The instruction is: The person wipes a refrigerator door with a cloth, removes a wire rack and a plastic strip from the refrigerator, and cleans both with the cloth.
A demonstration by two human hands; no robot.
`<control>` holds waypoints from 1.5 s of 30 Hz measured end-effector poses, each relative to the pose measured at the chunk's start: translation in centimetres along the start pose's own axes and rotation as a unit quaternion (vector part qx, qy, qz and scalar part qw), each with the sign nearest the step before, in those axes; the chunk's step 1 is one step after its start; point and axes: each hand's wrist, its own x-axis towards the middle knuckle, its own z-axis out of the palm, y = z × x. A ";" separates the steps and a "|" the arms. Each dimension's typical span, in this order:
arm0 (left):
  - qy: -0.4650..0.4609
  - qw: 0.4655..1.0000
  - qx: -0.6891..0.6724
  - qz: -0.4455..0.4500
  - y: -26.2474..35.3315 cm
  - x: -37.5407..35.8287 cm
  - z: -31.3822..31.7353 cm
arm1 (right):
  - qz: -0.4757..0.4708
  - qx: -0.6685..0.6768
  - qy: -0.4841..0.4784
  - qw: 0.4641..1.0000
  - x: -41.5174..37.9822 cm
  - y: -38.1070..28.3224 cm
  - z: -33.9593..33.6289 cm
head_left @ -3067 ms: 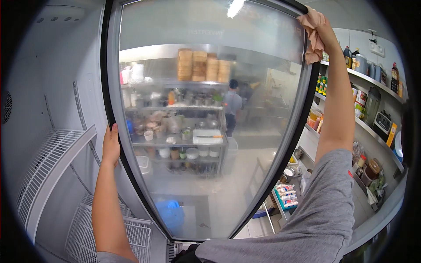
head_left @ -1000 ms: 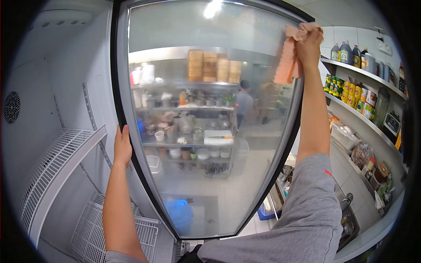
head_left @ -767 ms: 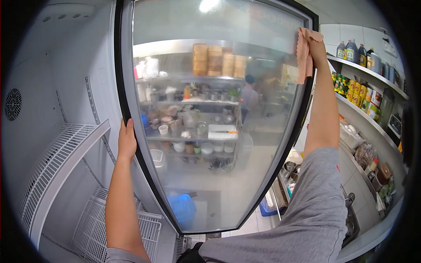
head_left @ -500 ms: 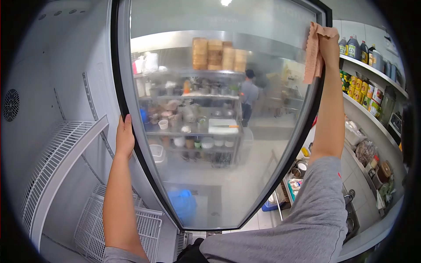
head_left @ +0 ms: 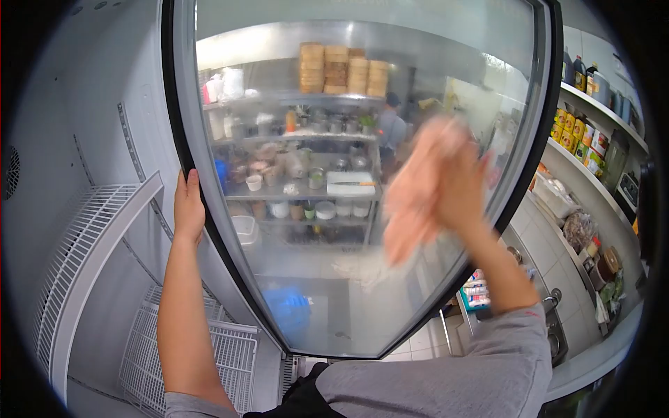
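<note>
My left hand grips the black-edged frame of a glass refrigerator door, thumb up along its edge. The other fingers are mostly hidden behind it. A pinkish cleaning cloth lies over the glass on the right half of the door, with my right hand closed on it. Both are smeared by motion. Through the hazy glass I see kitchen shelves.
White wire racks sit inside the refrigerator at left. Wall shelves with bottles and cans run along the right. Behind the glass are stacked bamboo steamers and a person standing.
My right hand has moved with the cloth from the door's upper right edge down and left onto the glass. The left hand keeps its hold. The view has shifted slightly.
</note>
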 end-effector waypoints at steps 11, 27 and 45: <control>-0.010 0.999 -0.031 -0.012 1.4 -0.8 0.3 | 0.188 -0.079 -0.063 0.977 -9.4 -2.2 1.9; 0.011 1.000 -0.020 0.008 0.6 -0.5 1.1 | 0.350 0.506 -0.073 0.785 15.1 29.6 4.1; 0.017 1.000 0.016 -0.018 1.3 -1.0 1.0 | 0.331 0.406 -0.082 0.847 -28.0 -1.1 9.5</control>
